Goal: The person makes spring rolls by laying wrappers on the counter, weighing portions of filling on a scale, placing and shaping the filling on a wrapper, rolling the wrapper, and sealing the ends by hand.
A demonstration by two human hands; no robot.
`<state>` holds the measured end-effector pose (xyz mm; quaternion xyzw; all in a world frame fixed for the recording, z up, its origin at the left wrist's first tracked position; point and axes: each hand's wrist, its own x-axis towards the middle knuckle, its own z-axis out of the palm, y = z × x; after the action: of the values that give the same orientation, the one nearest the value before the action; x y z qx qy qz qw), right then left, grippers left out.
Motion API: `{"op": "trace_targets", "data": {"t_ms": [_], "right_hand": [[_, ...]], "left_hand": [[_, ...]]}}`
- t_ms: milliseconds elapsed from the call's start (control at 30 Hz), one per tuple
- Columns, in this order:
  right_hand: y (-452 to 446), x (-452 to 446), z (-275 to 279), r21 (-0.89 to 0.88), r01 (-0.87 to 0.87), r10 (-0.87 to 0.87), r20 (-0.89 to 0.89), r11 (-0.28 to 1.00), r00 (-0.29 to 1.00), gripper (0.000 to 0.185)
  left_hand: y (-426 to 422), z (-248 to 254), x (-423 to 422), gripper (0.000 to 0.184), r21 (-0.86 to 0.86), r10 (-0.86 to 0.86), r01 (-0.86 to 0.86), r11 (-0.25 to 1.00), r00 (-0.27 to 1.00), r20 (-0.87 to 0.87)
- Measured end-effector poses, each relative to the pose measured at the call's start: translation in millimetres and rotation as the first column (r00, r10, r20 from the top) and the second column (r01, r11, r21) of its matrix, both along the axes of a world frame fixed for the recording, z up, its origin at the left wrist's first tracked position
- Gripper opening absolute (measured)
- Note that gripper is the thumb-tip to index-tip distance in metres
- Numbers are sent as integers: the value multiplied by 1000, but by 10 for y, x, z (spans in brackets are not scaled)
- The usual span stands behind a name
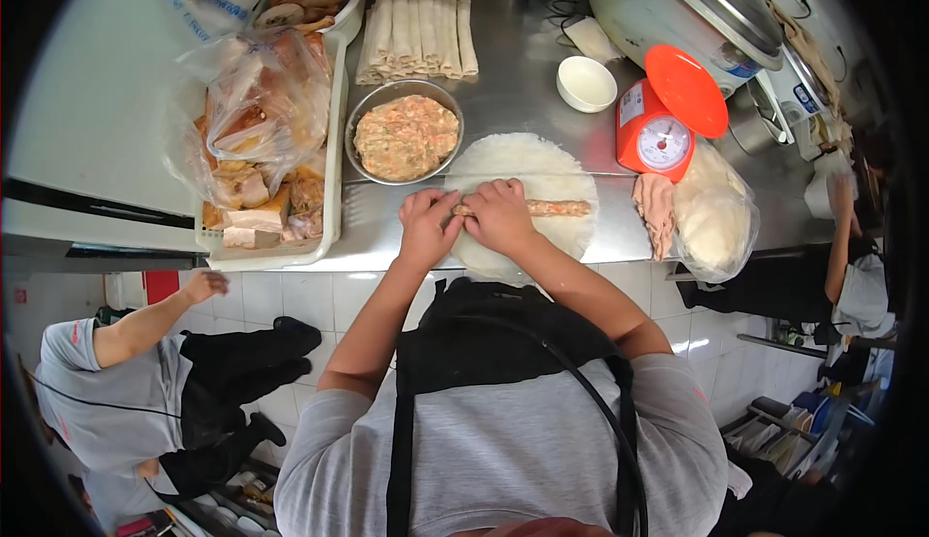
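A round, thin white dough sheet [518,155] lies on the steel table in front of me. Across it runs a narrow strip of orange-flecked filling [561,208]. My left hand [429,227] is closed at the strip's left end, fingertips pinching the filling. Right beside it, my right hand [498,214] curls its fingers over the same strip; part of the filling is hidden beneath them. Just beyond my hands stands a metal bowl [352,140] of the same minced filling [406,135]. Behind that bowl, several pale rolls [416,29] are stacked in rows.
To the left is a white crate [334,169] of meat, partly bagged. A red scale [644,126], a white bowl [586,84], a pinkish cloth [655,213] and bagged dough [716,208] are at right. One person [116,382] stands left; another person's arm [840,237] shows right.
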<state>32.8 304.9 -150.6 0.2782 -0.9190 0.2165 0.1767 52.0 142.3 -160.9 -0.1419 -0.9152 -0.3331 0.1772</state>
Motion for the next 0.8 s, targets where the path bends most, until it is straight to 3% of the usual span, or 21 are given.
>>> {"op": "trace_targets", "data": {"t_ms": [200, 500, 800], "right_hand": [[508, 11, 43, 55, 46, -47, 29, 997, 998, 20], [1148, 4, 61, 32, 12, -15, 87, 999, 996, 18], [1685, -26, 25, -33, -39, 43, 143, 999, 989, 24]], "left_hand": [[258, 129, -28, 37, -115, -76, 72, 991, 997, -29], [660, 178, -92, 31, -239, -131, 131, 962, 991, 16], [405, 123, -8, 30, -241, 59, -47, 969, 997, 44]]}}
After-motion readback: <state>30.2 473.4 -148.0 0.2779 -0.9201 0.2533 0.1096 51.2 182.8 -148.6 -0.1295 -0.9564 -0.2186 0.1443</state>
